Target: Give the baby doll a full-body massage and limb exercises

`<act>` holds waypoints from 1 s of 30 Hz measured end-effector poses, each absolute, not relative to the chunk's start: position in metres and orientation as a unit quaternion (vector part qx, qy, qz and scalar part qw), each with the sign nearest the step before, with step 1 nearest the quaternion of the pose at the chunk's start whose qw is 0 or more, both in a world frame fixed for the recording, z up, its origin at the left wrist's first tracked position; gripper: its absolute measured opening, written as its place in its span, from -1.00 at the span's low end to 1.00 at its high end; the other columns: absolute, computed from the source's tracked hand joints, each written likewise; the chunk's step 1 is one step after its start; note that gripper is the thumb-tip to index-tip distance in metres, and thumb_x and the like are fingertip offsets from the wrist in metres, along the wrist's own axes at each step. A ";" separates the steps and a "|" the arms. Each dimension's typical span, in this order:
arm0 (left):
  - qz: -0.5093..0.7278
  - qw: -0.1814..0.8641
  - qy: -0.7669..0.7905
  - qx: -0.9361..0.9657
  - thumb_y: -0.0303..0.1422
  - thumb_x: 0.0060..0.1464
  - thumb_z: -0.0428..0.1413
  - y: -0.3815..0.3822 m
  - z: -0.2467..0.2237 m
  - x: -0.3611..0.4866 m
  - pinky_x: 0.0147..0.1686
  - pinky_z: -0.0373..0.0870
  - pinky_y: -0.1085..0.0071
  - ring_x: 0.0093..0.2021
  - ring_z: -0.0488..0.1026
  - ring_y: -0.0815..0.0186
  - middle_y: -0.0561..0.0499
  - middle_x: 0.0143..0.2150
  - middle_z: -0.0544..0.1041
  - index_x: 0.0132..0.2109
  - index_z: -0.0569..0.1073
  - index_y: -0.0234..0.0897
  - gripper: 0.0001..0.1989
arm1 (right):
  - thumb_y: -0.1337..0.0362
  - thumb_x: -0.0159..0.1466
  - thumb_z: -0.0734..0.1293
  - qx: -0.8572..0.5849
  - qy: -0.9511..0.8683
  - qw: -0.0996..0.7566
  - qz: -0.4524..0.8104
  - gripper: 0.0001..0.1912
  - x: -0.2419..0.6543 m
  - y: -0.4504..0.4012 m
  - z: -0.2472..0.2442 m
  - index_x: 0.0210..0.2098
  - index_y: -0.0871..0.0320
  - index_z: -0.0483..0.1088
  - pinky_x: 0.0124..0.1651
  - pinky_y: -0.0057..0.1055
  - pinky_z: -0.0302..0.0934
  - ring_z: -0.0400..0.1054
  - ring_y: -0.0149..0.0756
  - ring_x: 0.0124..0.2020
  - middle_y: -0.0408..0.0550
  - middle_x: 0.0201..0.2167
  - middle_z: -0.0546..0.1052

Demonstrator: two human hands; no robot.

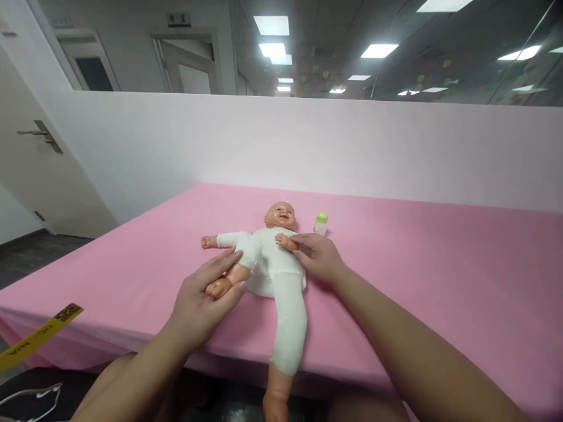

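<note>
A baby doll [270,252] with a white cloth body lies on its back on the pink cloth, its head away from me. My left hand [202,299] is wrapped round one lower leg, which is raised and bent out to the left. The doll's forearm lies across its chest, and my right hand [320,255] grips it with thumb and fingers. The doll's other arm stretches out to the left. Its other leg hangs over the table's front edge toward me. Just beyond my right hand stands a small clear bottle with a green cap [322,223].
The pink cloth [417,281] covers a wide table against a white wall [352,146]. Above the wall, a glass pane [329,70] reflects ceiling lights. A door [48,158] is at the left. A yellow strip [39,337] shows at the lower left.
</note>
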State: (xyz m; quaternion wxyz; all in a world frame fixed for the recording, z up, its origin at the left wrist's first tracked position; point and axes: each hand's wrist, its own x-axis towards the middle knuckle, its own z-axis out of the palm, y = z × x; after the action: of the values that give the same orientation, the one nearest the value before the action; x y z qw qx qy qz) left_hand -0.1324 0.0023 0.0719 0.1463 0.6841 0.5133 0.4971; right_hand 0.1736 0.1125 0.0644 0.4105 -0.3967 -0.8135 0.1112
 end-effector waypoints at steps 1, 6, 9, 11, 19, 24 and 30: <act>0.487 0.146 0.506 0.697 -0.04 0.17 0.32 0.012 0.073 -0.126 0.44 0.32 0.01 0.41 0.39 -0.05 -0.07 0.36 0.50 0.28 0.58 -0.08 -0.42 | 0.34 0.40 0.36 -0.380 -0.833 0.391 0.090 -0.60 0.172 0.112 0.064 0.16 -0.14 0.59 0.20 -0.11 0.40 0.54 -0.08 0.10 -0.18 0.08 0.66; 0.422 0.154 0.506 0.737 -0.03 0.21 0.28 0.048 0.070 -0.102 0.47 0.24 -0.03 0.50 0.25 -0.01 -0.08 0.42 0.44 0.32 0.55 -0.03 -0.43 | 0.45 0.37 0.34 -0.348 -0.876 0.333 0.025 -0.46 0.176 0.122 0.053 0.27 -0.08 0.51 0.44 -0.01 0.17 0.40 -0.06 0.30 -0.16 0.21 0.60; 0.399 0.157 0.508 0.747 -0.06 0.23 0.25 0.056 0.067 -0.093 0.45 0.27 -0.06 0.49 0.27 -0.01 -0.08 0.38 0.48 0.33 0.54 -0.03 -0.44 | 0.48 0.35 0.33 -0.359 -0.879 0.313 0.021 -0.44 0.174 0.123 0.051 0.29 -0.03 0.50 0.47 0.03 0.12 0.35 -0.05 0.34 -0.10 0.24 0.57; 0.409 0.157 0.512 0.739 -0.07 0.23 0.25 0.055 0.064 -0.092 0.43 0.28 -0.08 0.48 0.29 -0.04 -0.10 0.40 0.46 0.32 0.55 -0.04 -0.44 | 0.45 0.37 0.34 -0.377 -0.866 0.324 0.052 -0.50 0.171 0.120 0.054 0.24 -0.03 0.53 0.42 0.03 0.18 0.39 -0.04 0.29 -0.08 0.20 0.60; 0.526 0.118 0.499 0.678 -0.17 0.19 0.30 0.000 0.050 -0.115 0.45 0.31 -0.04 0.41 0.39 -0.04 -0.04 0.40 0.46 0.26 0.58 -0.06 -0.50 | 0.05 0.39 0.42 -0.455 -0.665 0.515 0.292 -0.63 0.198 0.135 0.048 0.12 0.03 0.52 0.09 -0.13 0.42 0.53 -0.11 -0.02 -0.03 0.02 0.65; 0.500 0.114 0.544 0.664 -0.15 0.17 0.30 -0.047 0.026 -0.139 0.35 0.47 0.02 0.29 0.53 -0.02 -0.04 0.27 0.58 0.27 0.54 -0.06 -0.47 | 0.00 0.33 0.48 -0.455 -0.510 0.641 0.350 -0.51 0.230 0.157 0.046 0.15 0.07 0.44 0.03 -0.18 0.49 0.56 -0.12 0.00 0.06 0.05 0.64; 0.472 0.103 0.596 0.642 -0.04 0.17 0.24 -0.084 0.008 -0.157 0.32 0.49 -0.01 0.28 0.54 -0.02 0.01 0.28 0.57 0.22 0.56 0.02 -0.51 | 0.20 0.27 0.49 -0.648 -0.410 0.535 0.355 -0.68 0.254 0.165 0.045 -0.02 0.10 0.45 -0.40 -0.42 0.43 0.52 -0.24 -0.32 0.03 -0.19 0.63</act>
State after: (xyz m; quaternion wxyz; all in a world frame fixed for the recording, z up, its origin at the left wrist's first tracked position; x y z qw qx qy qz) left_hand -0.1573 -0.0841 0.0084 0.1027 0.6417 0.5959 0.4718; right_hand 0.2541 0.1649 0.0450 0.5347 -0.6481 -0.4099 0.3551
